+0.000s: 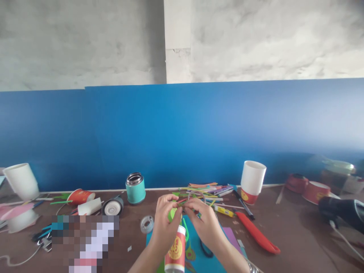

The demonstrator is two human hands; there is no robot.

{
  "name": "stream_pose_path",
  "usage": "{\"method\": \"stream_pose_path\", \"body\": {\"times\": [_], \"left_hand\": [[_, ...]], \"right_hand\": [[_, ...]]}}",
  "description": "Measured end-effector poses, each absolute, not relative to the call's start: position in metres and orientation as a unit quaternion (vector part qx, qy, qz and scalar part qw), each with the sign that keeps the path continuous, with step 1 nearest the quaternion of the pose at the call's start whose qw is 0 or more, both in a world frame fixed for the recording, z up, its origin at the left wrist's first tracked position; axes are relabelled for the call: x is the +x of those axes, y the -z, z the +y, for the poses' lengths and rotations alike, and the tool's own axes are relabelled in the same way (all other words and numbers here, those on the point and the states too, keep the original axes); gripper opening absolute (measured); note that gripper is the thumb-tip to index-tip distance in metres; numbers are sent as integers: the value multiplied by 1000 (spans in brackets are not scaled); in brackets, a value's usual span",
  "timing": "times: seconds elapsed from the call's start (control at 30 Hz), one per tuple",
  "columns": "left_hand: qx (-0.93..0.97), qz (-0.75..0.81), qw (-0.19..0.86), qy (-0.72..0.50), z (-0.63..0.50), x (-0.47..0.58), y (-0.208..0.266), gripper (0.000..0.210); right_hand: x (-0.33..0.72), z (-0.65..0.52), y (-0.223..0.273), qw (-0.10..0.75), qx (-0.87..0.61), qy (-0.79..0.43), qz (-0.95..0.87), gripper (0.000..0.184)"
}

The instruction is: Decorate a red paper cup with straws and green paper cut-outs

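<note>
Both my hands meet above the table, fingertips almost touching. My left hand [167, 218] is pinched, and so is my right hand [201, 216]; between them is something small and thin that I cannot make out. Just below the fingers, a red and white paper cup [174, 252] with a yellow round emblem lies on its side or tilts toward me. Bright green pieces [185, 229] show beside it, partly hidden by my hands. Blue sheets [193, 231] lie underneath, with a purple sheet [229, 236] at their right.
Colourful paper strips and pens [213, 189] are heaped behind my hands. A glue stick [224, 211], red pouch [258, 233] and stacked paper cups [252, 182] are to the right. Leftward are a tape roll [147, 224], teal thermos [135, 189] and its dark lid [112, 207]. A blue partition [176, 136] rises behind.
</note>
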State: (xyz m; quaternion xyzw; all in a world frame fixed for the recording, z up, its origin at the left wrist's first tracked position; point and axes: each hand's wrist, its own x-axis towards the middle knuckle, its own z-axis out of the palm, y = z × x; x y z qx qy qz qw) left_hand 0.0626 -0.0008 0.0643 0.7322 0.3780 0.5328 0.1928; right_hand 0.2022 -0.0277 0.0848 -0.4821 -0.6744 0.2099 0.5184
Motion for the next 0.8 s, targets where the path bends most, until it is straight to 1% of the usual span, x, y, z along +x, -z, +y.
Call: {"method": "stream_pose_path", "body": {"times": [0.3,0.8], "left_hand": [[725,380,217,-532,-1,63,-65,15],[736,370,215,-525,-1,62,-63,13]], "right_hand": [[203,-28,-87,527,-473,-189,-681,20],[205,-26,-86,513,-474,-196,-688,20]]}}
